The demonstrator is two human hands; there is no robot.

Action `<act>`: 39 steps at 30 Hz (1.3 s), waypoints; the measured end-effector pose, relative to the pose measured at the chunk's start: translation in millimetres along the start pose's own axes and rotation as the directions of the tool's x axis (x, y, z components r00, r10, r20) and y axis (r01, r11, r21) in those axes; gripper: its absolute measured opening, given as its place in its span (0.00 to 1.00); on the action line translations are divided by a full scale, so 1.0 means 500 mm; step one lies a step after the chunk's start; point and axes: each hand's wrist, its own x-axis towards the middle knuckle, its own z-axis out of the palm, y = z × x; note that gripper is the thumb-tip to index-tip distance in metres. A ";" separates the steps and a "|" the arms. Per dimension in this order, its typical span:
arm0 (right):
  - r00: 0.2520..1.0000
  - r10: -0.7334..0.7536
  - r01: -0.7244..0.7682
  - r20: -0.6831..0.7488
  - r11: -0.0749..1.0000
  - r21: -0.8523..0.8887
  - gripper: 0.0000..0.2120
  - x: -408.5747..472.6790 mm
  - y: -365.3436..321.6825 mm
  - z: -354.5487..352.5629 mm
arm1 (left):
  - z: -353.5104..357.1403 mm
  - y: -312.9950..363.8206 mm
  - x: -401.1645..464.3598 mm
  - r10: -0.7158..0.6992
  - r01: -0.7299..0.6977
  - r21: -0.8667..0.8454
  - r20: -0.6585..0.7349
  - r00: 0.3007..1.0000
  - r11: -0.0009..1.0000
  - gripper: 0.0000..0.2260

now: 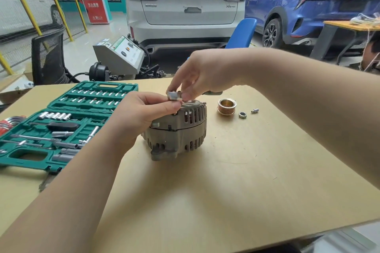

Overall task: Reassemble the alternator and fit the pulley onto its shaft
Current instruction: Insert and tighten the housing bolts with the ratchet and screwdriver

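The grey alternator (178, 129) stands on the wooden table (226, 181), slotted housing up. Above its top, a small silver metal piece (173, 95) sits between both hands. My left hand (141, 113) pinches it from the left, its other fingers lying against the housing. My right hand (197, 78) pinches it from above with fingertips. The brass-coloured grooved pulley (226, 106) lies on the table right of the alternator. A nut (242, 114) and a small bolt (255, 110) lie beside the pulley. The alternator's shaft is hidden by my hands.
An open green socket set case (67, 125) with several sockets and a ratchet lies at the left. Red hex keys (8, 124) sit at the far left edge. Chairs, a test bench and parked cars stand beyond the table. A person sits at the far right.
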 end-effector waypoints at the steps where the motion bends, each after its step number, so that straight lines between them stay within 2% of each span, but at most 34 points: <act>1: 1.000 -0.003 0.004 -0.016 1.000 0.023 0.09 0.000 0.003 0.004 | -0.001 -0.001 0.000 0.002 -0.002 0.001 0.002 1.000 1.000 0.15; 3: 0.999 0.014 -0.013 -0.032 0.999 0.032 0.04 -0.002 0.000 0.009 | -0.003 -0.002 0.000 0.014 -0.014 0.002 0.004 1.000 1.000 0.19; 5: 0.998 0.050 -0.050 -0.037 0.999 0.010 0.11 0.002 -0.009 0.013 | -0.005 -0.004 -0.001 0.029 -0.029 0.008 0.000 1.000 1.000 0.21; 7: 0.995 0.092 -0.096 -0.046 0.992 -0.082 0.18 0.007 -0.022 0.017 | -0.006 -0.007 0.000 0.042 -0.041 0.012 -0.011 0.999 0.999 0.21; 11: 0.997 0.042 -0.057 -0.072 0.974 -0.218 0.14 0.010 -0.042 0.016 | -0.005 -0.008 0.001 0.020 -0.020 -0.010 -0.006 1.000 1.000 0.20; 13: 0.999 0.022 -0.031 -0.045 0.978 -0.205 0.08 0.005 -0.044 0.008 | -0.006 -0.007 0.003 0.000 0.000 -0.028 0.009 1.000 1.000 0.19; 15: 1.000 0.022 -0.026 -0.023 0.985 -0.169 0.07 0.002 -0.042 0.001 | -0.007 -0.005 0.004 -0.009 0.010 -0.030 0.019 1.000 1.000 0.18; 17: 0.999 0.048 -0.050 -0.012 0.989 -0.143 0.10 0.001 -0.039 -0.001 | -0.006 -0.004 0.002 0.002 -0.001 -0.026 0.019 1.000 1.000 0.20; 20: 0.992 0.117 -0.123 -0.047 0.981 -0.147 0.20 0.007 -0.046 0.003 | -0.002 -0.005 -0.001 0.032 -0.033 0.014 0.011 0.999 0.999 0.19; 22: 0.989 0.117 -0.132 -0.093 0.975 -0.179 0.21 0.014 -0.051 0.010 | -0.002 -0.007 -0.001 0.044 -0.044 0.005 0.011 0.999 0.999 0.19; 25: 0.996 0.066 -0.078 -0.067 0.976 -0.202 0.13 0.012 -0.052 0.013 | -0.006 -0.006 0.000 0.018 -0.018 0.002 0.012 1.000 1.000 0.18; 28: 0.999 0.037 -0.039 -0.023 0.991 -0.124 0.05 0.004 -0.045 0.009 | -0.010 -0.005 0.000 -0.006 0.006 -0.025 0.025 1.000 1.000 0.15; 30: 0.999 0.052 -0.054 -0.013 0.990 -0.131 0.07 0.003 -0.038 0.007 | -0.008 -0.005 -0.002 0.002 -0.001 -0.025 0.024 1.000 1.000 0.18; 34: 0.991 0.103 -0.117 -0.084 0.977 -0.177 0.19 0.012 -0.039 0.012 | -0.001 -0.007 -0.003 0.041 -0.041 0.004 -0.003 0.999 0.999 0.20; 36: 0.991 0.084 -0.102 -0.101 0.976 -0.195 0.19 0.016 -0.042 0.016 | 0.000 -0.009 0.000 0.049 -0.049 0.014 -0.023 0.999 0.999 0.20; 39: 0.997 0.047 -0.055 -0.059 0.986 -0.157 0.13 0.014 -0.038 0.014 | -0.004 -0.009 0.001 0.036 -0.036 0.010 -0.015 0.999 0.999 0.24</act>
